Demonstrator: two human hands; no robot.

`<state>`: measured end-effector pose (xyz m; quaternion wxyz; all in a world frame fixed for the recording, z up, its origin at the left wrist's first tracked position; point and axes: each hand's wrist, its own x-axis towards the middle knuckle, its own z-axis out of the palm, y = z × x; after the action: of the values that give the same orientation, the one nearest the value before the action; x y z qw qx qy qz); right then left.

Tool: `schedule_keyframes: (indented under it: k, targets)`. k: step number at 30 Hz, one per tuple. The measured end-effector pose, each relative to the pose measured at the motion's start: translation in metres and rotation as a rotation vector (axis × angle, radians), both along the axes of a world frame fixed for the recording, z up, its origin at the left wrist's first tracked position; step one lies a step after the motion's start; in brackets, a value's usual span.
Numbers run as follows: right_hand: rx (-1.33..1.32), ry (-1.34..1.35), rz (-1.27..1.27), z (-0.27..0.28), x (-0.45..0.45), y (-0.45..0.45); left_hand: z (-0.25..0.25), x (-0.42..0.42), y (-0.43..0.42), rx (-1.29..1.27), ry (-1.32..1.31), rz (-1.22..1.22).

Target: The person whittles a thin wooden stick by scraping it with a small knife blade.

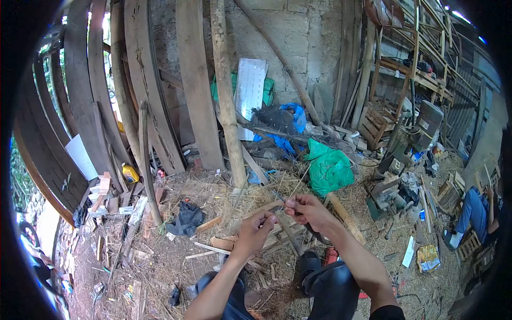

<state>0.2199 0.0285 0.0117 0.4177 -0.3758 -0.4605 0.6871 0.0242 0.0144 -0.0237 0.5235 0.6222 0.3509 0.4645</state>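
My right hand [305, 209] is closed around a thin dark tool [314, 232], with its handle-like end out below the palm and a narrow dark tip above the fingers. Whether it is a knife I cannot tell for sure. A slender pale stick [304, 177] rises from the same fingers. My left hand [256, 232], fingers curled in a pinch, is just left of and slightly below the right; a thin piece runs between the two hands, partly hidden by the fingertips. Both hands are above my knees, over loose wood strips [226, 244] on the ground.
Straw and wood scraps cover the ground. Ahead lie a green plastic sack [328, 168], a wooden post [226, 96] and a black plastic bag [188, 217]. A yellow bottle [129, 173] stands left. Another person's leg [472, 213] is at far right, near a wooden rack [405, 69].
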Motion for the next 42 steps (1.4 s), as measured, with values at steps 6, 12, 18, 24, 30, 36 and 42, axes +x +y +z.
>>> schedule_keyframes:
  k: [6, 12, 18, 24, 30, 36, 42]
  targets:
    - [0.006, -0.049, -0.05, -0.002, 0.004, 0.004, 0.007, 0.0, -0.004, 0.05, 0.17, 0.051]
    - [0.018, -0.068, -0.047, -0.001, 0.01, 0.009, 0.012, 0.004, -0.008, 0.106, 0.261, 0.138]
    - [0.055, -0.205, -0.068, -0.009, 0.001, 0.008, 0.009, 0.003, -0.007, 0.094, 0.279, 0.161]
    - [0.078, -0.19, -0.007, -0.009, -0.011, 0.006, 0.012, -0.012, -0.007, 0.004, 0.279, 0.096]
    - [0.082, -0.094, -0.006, -0.015, -0.018, -0.001, 0.008, -0.011, -0.009, 0.066, 0.218, 0.124]
    - [0.128, -0.166, -0.055, -0.021, -0.01, 0.005, 0.009, -0.009, -0.006, 0.107, 0.265, 0.135]
    - [0.105, -0.13, -0.098, -0.013, 0.001, 0.018, 0.001, -0.008, -0.003, 0.13, 0.252, 0.11]
